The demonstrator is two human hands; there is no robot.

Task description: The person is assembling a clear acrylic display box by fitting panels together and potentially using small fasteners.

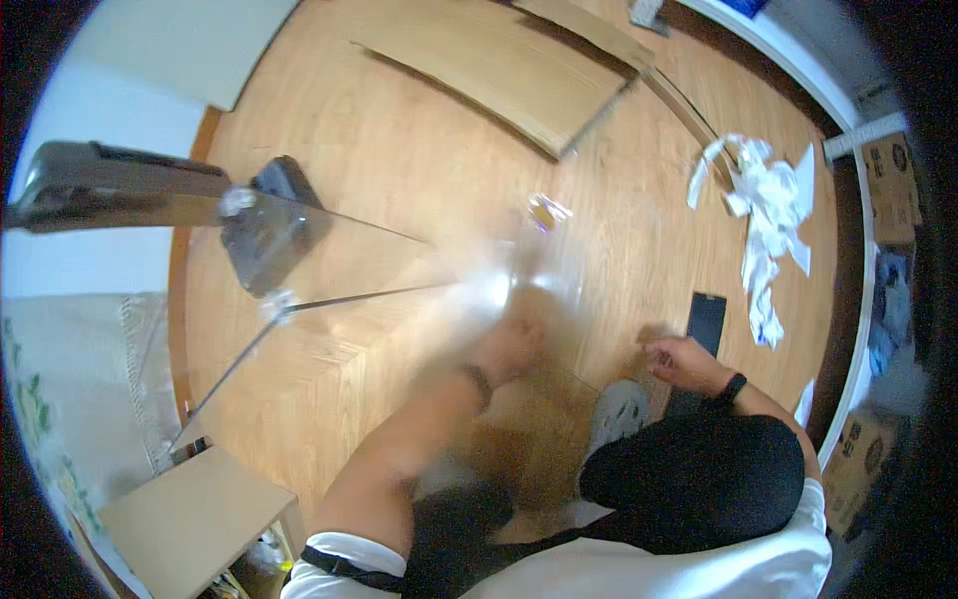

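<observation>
Beside left hand, clear panel

the left hand was a blur at a clear, shiny thing, its grip too smeared to tell. the right hand, fingers loosely bent, was near a flat black slab. flat cardboard and crumpled white wrapping lay on the wooden floor.

We look down on flattened brown cardboard lying on a pale wood-plank floor, crumpled white sheeting to its right, brown cardboard boxes at far right and a beige rectangular table at lower left.
</observation>
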